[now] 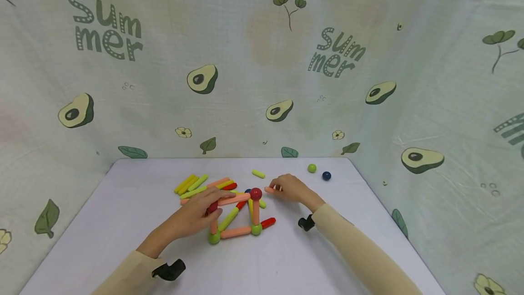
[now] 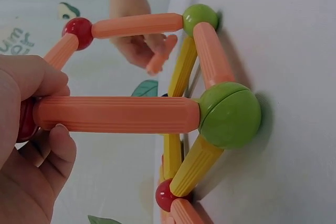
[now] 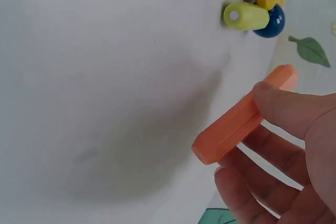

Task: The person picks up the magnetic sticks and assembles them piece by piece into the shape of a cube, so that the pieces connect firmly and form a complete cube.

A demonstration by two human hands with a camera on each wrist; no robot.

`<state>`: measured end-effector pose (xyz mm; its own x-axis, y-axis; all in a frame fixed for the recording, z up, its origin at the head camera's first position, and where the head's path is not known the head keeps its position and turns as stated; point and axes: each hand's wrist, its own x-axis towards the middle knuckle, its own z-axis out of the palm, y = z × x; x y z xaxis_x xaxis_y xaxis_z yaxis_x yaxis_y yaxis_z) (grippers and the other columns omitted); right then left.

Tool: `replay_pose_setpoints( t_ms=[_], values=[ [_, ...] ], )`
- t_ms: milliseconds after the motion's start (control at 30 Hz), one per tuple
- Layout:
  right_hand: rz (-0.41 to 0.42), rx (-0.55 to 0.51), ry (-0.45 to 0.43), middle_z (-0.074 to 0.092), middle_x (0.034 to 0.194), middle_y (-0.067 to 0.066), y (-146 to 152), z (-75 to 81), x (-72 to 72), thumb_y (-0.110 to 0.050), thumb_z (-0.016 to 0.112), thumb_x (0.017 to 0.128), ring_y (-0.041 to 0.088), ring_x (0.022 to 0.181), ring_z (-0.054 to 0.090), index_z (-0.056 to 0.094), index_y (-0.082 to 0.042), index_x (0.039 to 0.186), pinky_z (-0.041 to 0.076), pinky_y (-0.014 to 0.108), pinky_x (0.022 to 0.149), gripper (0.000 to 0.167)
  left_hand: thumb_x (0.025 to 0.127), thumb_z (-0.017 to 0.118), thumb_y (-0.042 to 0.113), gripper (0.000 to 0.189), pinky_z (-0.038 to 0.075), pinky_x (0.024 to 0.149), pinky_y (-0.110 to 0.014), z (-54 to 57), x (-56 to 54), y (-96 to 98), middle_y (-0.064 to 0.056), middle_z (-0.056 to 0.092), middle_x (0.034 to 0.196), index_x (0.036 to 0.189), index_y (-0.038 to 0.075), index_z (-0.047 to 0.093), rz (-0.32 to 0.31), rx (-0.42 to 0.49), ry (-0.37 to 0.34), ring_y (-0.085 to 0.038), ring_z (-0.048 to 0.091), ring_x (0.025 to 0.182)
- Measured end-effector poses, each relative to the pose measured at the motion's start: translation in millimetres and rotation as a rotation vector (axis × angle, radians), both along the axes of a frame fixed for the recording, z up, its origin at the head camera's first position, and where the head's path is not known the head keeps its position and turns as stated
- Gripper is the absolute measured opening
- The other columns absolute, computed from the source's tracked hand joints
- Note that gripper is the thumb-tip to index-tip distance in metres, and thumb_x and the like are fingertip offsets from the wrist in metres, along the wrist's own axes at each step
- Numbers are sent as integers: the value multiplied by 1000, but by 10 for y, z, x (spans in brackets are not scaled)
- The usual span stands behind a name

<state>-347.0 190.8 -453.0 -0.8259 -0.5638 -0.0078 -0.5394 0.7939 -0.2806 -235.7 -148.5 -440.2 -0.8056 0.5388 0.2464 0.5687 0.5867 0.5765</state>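
Note:
An upright square of orange sticks and balls stands on the table. Its lower corners are green balls, a left one [image 1: 214,237] and a right one [image 1: 256,228]; a red ball [image 1: 255,194] tops the right side. My left hand [image 1: 196,211] grips the other upper corner, a red ball [image 2: 27,121] mostly hidden by the fingers, with fingertips at the end of the upright orange stick [image 2: 118,114]. To the right of the square, my right hand [image 1: 291,188] pinches a loose orange stick [image 3: 244,115] between thumb and fingers, raised over its shadow.
Yellow, lime, orange and red sticks [image 1: 192,190] lie behind the left hand. More sticks and a blue ball [image 3: 271,23] lie behind the square. A lime stick [image 1: 258,174], a green ball [image 1: 312,168] and a dark blue ball [image 1: 326,175] rest near the table's back edge.

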Motion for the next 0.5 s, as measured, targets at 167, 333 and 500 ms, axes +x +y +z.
replay_pose_setpoints(
  t_ms=[167, 333, 500],
  values=[
    [21, -68, -29, 74, 103, 0, 50, 66, 212, -22, 71, 104, 15, 88, 65, 75, -14, 124, 59, 35, 83, 22, 102, 70, 11, 48, 53, 77, -24, -1, -8, 11, 7, 62, 134, 147, 23, 59, -1, 9, -1, -10, 55, 99],
    [53, -120, -47, 73, 102, -2, 81, 129, 413, -18, 71, 103, 12, 88, 64, 74, -14, 127, 58, 30, 80, 24, 102, 71, 10, 45, 53, 77, -24, 7, -7, 10, 6, 62, 120, 144, 19, 59, -1, 24, 10, -12, 55, 96],
    [83, -189, -66, 70, 94, -8, 98, 197, 607, -25, 70, 105, 8, 82, 63, 74, -16, 125, 55, 25, 73, 23, 101, 71, 9, 45, 54, 80, -25, 14, -5, -19, 5, 64, 127, 144, 21, 60, -14, 32, 30, -11, 56, 102]
  ],
)
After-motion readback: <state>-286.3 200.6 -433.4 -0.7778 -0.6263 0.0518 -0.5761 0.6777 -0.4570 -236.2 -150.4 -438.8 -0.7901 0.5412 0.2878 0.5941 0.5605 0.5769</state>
